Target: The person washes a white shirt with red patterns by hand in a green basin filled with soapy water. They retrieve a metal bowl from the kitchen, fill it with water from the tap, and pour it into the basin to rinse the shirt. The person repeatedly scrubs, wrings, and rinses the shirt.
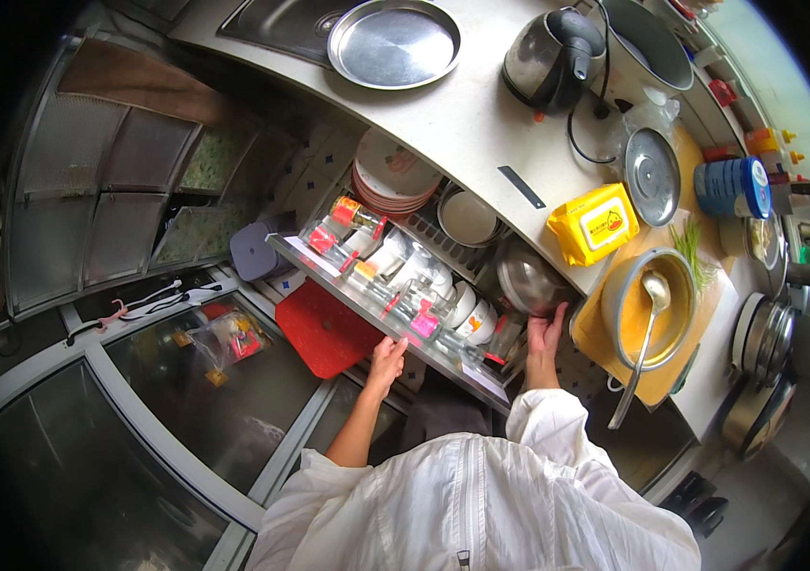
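A pulled-out dish drawer (348, 282) lies before me under the counter. My left hand (385, 362) grips the top edge of its front panel. At the drawer's right end, my right hand (546, 339) holds the near edge of a shiny metal bowl (529, 278); part of its grip is hidden. Stacked plates (394, 168) with a pink rim stand at the drawer's back left, and white round bowls (467, 218) sit beside them in the rack. Nearer the front are small white bowls (476, 317) and several glass jars (422, 321) with red or pink tags.
The counter holds a metal tray (394, 46), an electric kettle (551, 61), a yellow wipes pack (594, 225) and a flat dark strip (521, 187). A pot (612, 321) with a metal ladle (644, 350) stands on a wooden board (690, 335). A red plastic stool (326, 328) is left of the drawer.
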Tool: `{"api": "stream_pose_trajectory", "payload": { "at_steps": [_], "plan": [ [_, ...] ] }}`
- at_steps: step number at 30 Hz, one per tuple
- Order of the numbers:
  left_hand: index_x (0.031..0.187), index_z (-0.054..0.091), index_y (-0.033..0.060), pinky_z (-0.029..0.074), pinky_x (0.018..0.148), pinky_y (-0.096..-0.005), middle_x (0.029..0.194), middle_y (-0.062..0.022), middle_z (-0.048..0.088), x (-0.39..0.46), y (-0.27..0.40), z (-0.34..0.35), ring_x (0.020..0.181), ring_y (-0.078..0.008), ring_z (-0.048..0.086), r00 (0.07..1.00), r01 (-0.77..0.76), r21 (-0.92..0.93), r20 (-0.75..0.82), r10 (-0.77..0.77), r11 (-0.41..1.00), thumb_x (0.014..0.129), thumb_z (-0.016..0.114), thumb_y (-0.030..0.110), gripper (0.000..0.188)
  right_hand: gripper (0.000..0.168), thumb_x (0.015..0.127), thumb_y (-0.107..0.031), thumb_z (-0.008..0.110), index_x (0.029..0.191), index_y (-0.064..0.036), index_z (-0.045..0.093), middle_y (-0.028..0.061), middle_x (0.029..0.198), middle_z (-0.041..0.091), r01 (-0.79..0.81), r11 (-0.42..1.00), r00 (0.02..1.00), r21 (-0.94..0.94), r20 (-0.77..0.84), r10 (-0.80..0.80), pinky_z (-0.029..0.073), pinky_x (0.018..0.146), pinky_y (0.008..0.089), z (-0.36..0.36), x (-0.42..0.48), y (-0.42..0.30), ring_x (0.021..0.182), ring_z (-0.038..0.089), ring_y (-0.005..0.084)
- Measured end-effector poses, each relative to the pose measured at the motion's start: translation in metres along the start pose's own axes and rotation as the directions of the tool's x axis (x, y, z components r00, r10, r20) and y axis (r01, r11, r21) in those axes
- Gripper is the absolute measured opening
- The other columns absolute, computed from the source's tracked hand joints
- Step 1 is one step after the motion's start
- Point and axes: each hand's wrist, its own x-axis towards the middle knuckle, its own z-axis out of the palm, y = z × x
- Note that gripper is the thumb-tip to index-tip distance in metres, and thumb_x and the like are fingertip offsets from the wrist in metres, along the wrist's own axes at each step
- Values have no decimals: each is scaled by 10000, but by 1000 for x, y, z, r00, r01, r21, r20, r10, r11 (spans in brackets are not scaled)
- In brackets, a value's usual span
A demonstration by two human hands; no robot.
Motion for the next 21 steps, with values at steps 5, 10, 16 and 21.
{"api": "stream_pose_trajectory", "payload": {
  "at_steps": [5,10,16,21],
  "plan": [
    [959,559,91,261,389,-197,657,75,409,6,7,-7,470,-4,347,998,21,62,58,-24,998,949,607,282,197,410,946,-187,610,1301,-9,508,101,1336,553,-451,866,889,-218,-195,414,439,1048,399,-12,-73,-19,1194,545,225],
    [807,524,111,262,387,-205,605,81,392,16,17,11,467,-15,357,999,0,105,53,-5,994,942,620,288,242,694,802,-176,780,1381,-72,411,68,1293,572,-524,551,742,-649,-31,669,452,1022,383,57,-172,-49,1171,567,195],
    [784,487,119,254,390,-211,629,71,409,57,50,55,466,-21,343,992,-69,139,114,53,988,957,600,313,283,642,731,-111,836,1276,-32,507,-3,1092,609,-177,-11,628,-984,-121,769,458,858,262,123,-210,-64,947,548,83],
    [968,508,124,279,436,-196,893,3,525,76,75,115,518,-26,336,985,-84,82,157,71,993,1005,496,353,232,362,796,-93,764,1073,4,553,70,852,649,306,-189,545,-933,9,838,471,748,295,153,-238,-70,795,580,116]
  ]
}}
